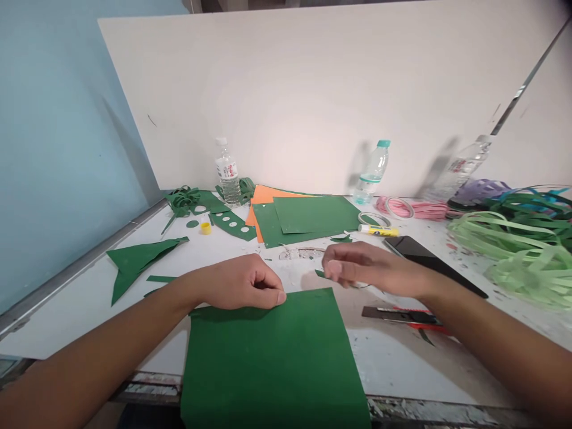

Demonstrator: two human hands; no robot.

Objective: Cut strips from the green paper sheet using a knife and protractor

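A dark green paper sheet point(272, 363) lies in front of me and overhangs the table's near edge. My left hand point(241, 281) is curled into a fist and pinches the sheet's far edge. My right hand point(370, 268) hovers just beyond the sheet's far right corner, fingers drawn together; a small green paper scrap point(320, 273) shows at its fingertips, and I cannot tell if it is held. Scissors with red handles point(402, 316) lie under my right wrist.
A stack of green and orange sheets point(304, 217), a glue stick point(378, 230), tape rolls point(374, 218), a black phone point(429, 259), three water bottles, green offcuts point(138, 259) at left, and piles of green paper strips point(522, 250) at right lie on the white table point(447, 369).
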